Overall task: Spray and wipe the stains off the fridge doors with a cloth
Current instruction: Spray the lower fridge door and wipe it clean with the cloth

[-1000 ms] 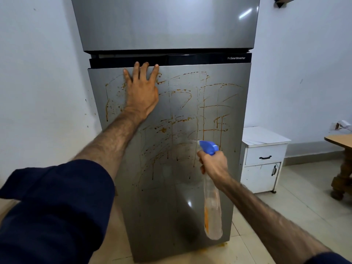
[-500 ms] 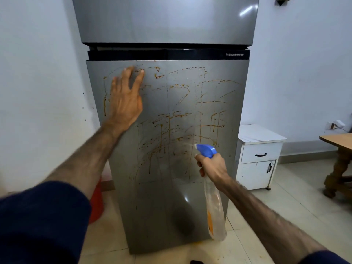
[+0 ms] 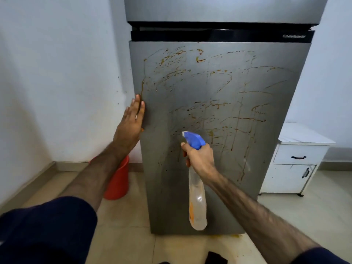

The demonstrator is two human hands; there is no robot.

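Note:
The grey lower fridge door [image 3: 270,187] fills the middle of the view and carries brown-orange streaks and drips [image 3: 215,109] over its upper half. My right hand [image 3: 200,159] grips a clear spray bottle [image 3: 197,204] with a blue trigger head, its nozzle aimed at the door's centre. Flat and empty, my left hand [image 3: 131,122] rests its fingers against the door's left edge. The upper door [image 3: 224,10] shows at the top. I see no cloth in either hand.
A red bucket [image 3: 117,183] stands on the floor left of the fridge, by the white wall. A white cabinet [image 3: 297,161] with a drawer sits to the right. A dark object [image 3: 217,257] lies on the tiled floor at the bottom edge.
My left hand slid from the top of the lower door down and left to its left edge. The right hand and bottle kept their place before the door. The camera backed away.

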